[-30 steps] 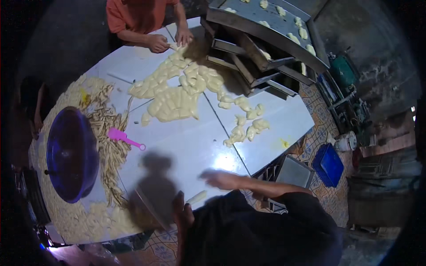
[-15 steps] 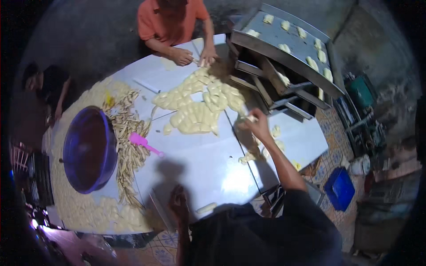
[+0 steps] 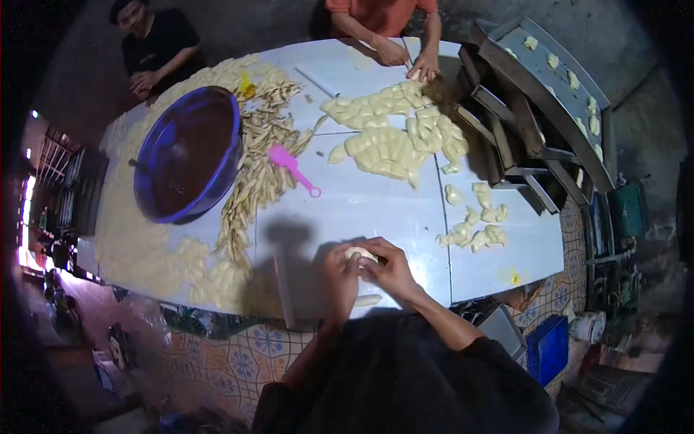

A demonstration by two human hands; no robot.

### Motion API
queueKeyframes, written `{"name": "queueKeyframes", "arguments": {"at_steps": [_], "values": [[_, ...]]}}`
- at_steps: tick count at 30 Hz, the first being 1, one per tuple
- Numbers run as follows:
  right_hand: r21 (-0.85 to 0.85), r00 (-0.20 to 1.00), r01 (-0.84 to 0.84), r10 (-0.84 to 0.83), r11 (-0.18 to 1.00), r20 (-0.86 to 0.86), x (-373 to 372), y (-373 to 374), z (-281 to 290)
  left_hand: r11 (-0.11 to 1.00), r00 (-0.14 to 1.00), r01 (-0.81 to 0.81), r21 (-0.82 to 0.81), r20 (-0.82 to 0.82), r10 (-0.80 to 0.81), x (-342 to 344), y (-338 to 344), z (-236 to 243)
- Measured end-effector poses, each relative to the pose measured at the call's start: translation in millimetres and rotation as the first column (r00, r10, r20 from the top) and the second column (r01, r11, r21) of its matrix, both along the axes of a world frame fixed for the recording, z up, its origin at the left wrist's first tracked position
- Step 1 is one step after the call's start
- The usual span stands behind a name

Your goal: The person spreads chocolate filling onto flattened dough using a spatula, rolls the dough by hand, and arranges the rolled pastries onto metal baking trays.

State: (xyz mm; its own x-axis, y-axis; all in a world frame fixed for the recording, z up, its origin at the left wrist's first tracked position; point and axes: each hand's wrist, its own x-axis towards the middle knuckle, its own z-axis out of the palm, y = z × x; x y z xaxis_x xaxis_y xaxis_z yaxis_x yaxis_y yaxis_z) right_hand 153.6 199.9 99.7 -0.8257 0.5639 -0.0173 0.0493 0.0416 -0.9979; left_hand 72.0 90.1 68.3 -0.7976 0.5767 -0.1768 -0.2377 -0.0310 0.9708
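Close to the table's near edge, my left hand (image 3: 338, 273) and my right hand (image 3: 392, 270) come together around a small pale piece of dough (image 3: 361, 253). Fingers and thumbs of both are curled onto it, hiding part of it. Just below them lies a short dough strip (image 3: 367, 300). Several loose dough pieces (image 3: 483, 237) rest to the right of my hands. Farther up the table spreads a large patch of cut dough (image 3: 383, 150). A pink scoop (image 3: 285, 158) lies against a heap of thin brownish strips (image 3: 253, 199), whose kind I cannot make out.
A purple basin (image 3: 235, 145) with a dark brown inside stands on the left. More pale pieces (image 3: 137, 246) cover the table around it. Stacked metal trays (image 3: 535, 108) rise at the far right, dough on top. Across the table, a person in orange (image 3: 390, 18) handles dough; another (image 3: 160, 43) stands far left.
My right hand has moved from the loose dough pieces back to my left hand. Both now hold one dough piece. The view has shifted, showing more of the person on the far left.
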Motion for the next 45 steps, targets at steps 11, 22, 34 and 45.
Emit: {"name": "queueKeyframes", "arguments": {"at_steps": [11,22,34,45], "values": [[0.824,0.909,-0.412,0.236,0.389,0.343,15,-7,-69,0.913,0.641,0.155,-0.378,-0.664,-0.384,-35,-45,-18],[0.876,0.907,-0.418,0.054,0.24,0.418,31,25,-65,0.611,0.533,-0.338,-0.716,-0.681,-0.503,-23,-67,-19],[0.86,0.963,-0.254,0.196,0.443,0.183,6,36,-61,0.816,0.309,-0.134,-0.563,-0.806,-0.505,-39,-39,-22],[0.885,0.97,-0.238,0.139,0.4,0.198,26,38,-66,0.716,0.381,-0.224,-0.661,-0.736,-0.56,-7,-62,-27]]}}
